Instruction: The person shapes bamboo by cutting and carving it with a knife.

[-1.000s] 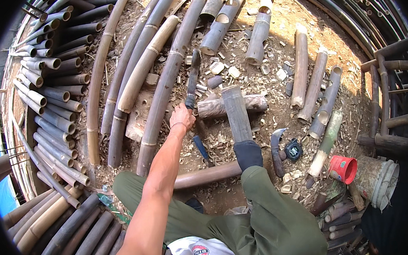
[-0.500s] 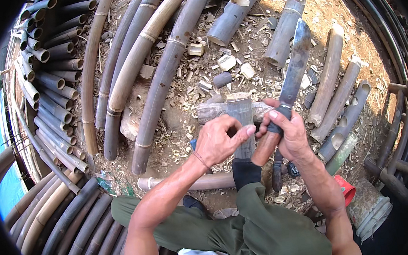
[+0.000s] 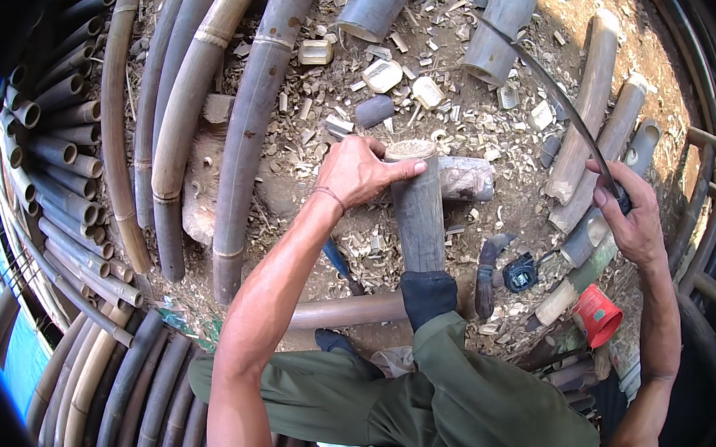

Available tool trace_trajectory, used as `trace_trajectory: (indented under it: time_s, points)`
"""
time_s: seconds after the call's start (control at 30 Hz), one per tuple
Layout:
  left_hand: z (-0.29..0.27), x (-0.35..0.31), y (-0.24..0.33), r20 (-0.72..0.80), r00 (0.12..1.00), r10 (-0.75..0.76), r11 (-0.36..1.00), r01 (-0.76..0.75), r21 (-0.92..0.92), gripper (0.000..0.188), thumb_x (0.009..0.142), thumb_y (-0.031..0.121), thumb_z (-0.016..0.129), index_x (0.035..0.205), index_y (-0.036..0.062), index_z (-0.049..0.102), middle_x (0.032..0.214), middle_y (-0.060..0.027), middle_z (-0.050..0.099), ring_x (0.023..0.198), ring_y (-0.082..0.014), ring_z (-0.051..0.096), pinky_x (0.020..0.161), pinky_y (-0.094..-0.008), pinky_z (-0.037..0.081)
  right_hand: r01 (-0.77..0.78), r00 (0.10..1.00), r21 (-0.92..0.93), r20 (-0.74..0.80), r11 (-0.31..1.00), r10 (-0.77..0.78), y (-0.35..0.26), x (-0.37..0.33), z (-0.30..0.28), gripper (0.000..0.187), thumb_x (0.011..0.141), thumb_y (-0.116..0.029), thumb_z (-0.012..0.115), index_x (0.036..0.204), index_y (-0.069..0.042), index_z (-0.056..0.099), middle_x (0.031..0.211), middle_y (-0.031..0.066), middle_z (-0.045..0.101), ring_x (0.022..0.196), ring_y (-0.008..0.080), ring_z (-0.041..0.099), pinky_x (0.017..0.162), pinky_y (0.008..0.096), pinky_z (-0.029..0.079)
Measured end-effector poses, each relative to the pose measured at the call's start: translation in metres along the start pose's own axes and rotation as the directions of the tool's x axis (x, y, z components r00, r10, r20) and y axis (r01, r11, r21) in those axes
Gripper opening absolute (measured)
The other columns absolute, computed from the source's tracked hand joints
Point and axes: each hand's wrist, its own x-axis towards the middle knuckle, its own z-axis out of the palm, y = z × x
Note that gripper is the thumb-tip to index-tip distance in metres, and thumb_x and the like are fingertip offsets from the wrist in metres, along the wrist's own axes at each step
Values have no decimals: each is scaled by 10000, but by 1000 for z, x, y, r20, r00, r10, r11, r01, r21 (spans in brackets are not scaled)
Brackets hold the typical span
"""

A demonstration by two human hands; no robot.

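My right hand (image 3: 637, 222), out to the right, is closed around the handle of a machete (image 3: 562, 94). Its long curved blade points up and away, seen nearly edge-on. My left hand (image 3: 358, 173) rests at the far end of a short bamboo piece (image 3: 419, 219), thumb across its side, some fingers hidden. That piece leans on a log (image 3: 465, 178) lying crosswise. Against its near end presses my foot in a dark sock (image 3: 429, 298).
Long bamboo poles (image 3: 239, 149) lie to the left, with stacked tubes (image 3: 78, 195) beyond. Several cut pieces (image 3: 588, 104) lie to the right. Chips and pale offcuts (image 3: 382, 76) cover the ground. A red cup (image 3: 597, 315) and a round black object (image 3: 520, 273) are near my right arm.
My right hand has swung out to the right with the machete, away from the left hand. My left hand has moved up to the far end of the bamboo piece. The view has shifted slightly.
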Motion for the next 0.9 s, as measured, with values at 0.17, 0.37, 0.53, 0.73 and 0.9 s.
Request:
trace_trajectory:
  time_s: [0.17, 0.37, 0.53, 0.73, 0.9]
  points:
    - [0, 0, -4, -25, 999, 23, 1000, -23, -7, 870, 615, 733, 782, 943, -72, 724, 739, -196, 696, 733, -258, 697, 705, -379, 543, 19, 978, -99, 210, 995, 2, -5, 7, -10, 319, 939, -305, 591, 990, 1, 662, 778, 168, 595, 749, 330, 602, 708, 400, 468]
    - [2, 4, -5, -27, 999, 34, 999, -33, 32, 815, 630, 752, 754, 847, -34, 744, 669, -176, 681, 669, -266, 686, 673, -401, 533, 192, 904, -316, 424, 929, -43, -21, 29, -12, 476, 954, -454, 554, 810, -8, 640, 724, 191, 614, 732, 403, 610, 669, 474, 464]
    - [-1, 3, -1, 15, 1000, 23, 999, -23, 30, 916, 610, 770, 757, 973, -71, 737, 729, -171, 703, 721, -232, 695, 698, -366, 541, 288, 873, -441, 485, 850, -44, -34, 48, -2, 502, 946, -483, 558, 767, -20, 633, 697, 181, 623, 711, 400, 622, 665, 487, 478]
    - [-1, 3, -2, 10, 999, 38, 996, -39, 80, 898, 617, 765, 757, 961, -64, 742, 723, -165, 702, 723, -233, 696, 709, -370, 541, 311, 887, -469, 455, 827, -76, -33, 58, 6, 492, 948, -485, 556, 783, -32, 654, 680, 175, 631, 703, 390, 637, 672, 489, 492]
    - [1, 3, -6, -44, 996, 83, 995, -81, 59, 801, 632, 775, 733, 757, -16, 741, 691, -210, 684, 699, -311, 691, 690, -431, 528, 270, 898, -547, 439, 792, -2, -37, 55, 6, 486, 950, -476, 555, 796, -29, 667, 681, 179, 640, 701, 393, 639, 676, 497, 495]
